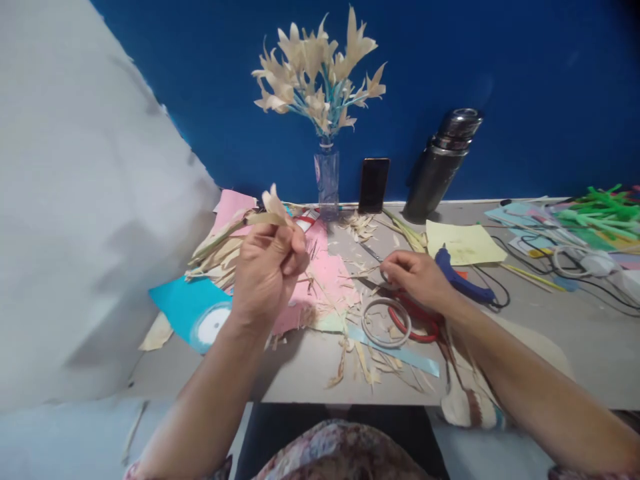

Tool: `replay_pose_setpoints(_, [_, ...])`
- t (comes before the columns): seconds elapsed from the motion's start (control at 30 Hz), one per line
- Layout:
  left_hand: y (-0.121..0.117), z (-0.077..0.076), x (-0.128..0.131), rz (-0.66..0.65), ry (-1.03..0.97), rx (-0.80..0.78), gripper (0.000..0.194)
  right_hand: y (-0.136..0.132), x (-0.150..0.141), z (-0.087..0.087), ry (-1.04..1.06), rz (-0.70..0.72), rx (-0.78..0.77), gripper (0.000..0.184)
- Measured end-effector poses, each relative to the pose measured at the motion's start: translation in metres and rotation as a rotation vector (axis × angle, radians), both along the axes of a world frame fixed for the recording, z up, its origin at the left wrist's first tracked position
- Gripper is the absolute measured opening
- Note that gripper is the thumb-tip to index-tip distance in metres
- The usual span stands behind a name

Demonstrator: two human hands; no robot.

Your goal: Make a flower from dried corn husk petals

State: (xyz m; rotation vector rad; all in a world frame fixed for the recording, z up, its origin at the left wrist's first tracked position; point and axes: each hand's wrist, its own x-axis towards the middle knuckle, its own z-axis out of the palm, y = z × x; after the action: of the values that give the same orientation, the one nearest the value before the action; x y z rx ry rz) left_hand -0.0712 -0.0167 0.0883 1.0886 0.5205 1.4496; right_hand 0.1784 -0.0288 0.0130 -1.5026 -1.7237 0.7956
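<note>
My left hand (273, 267) is raised over the table, thumb and fingers pinched round a pale dried corn-husk flower (277, 205). Its petals stick up above the fingertips, and the hand hides its lower part. To the right, my right hand (413, 275) is low over the table with fingers curled closed. A thin pointed metal tool (370, 252) juts from its fingertips; the rest is covered. Scissors with red handles (425, 330) lie under and beside this hand, partly hidden. A roll of white tape (367, 328) rests against the handles.
Husk flowers (315, 73) stand in a clear bottle (328, 180) by the blue wall, near a phone (374, 185) and a dark flask (440, 170). Husk strips (213, 260) and scraps cover pink paper (327, 273). A blue glue gun (463, 280) and cables lie right.
</note>
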Motion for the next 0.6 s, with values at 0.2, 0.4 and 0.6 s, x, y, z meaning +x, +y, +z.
replay_pose_setpoints(0.2, [-0.027,0.016,-0.057,0.15,0.1,0.098,0.014,0.002,0.003,0.043,-0.199,-0.025,0.081,0.023])
replay_pose_setpoints(0.4, [-0.047,0.012,-0.092,0.322,0.034,0.018,0.007,0.011,-0.089,0.084,-0.445,0.509,0.232,0.014])
replay_pose_setpoints(0.6, [-0.068,0.017,-0.094,0.437,0.029,0.027,0.009,0.021,-0.217,0.052,-0.673,0.964,0.413,0.016])
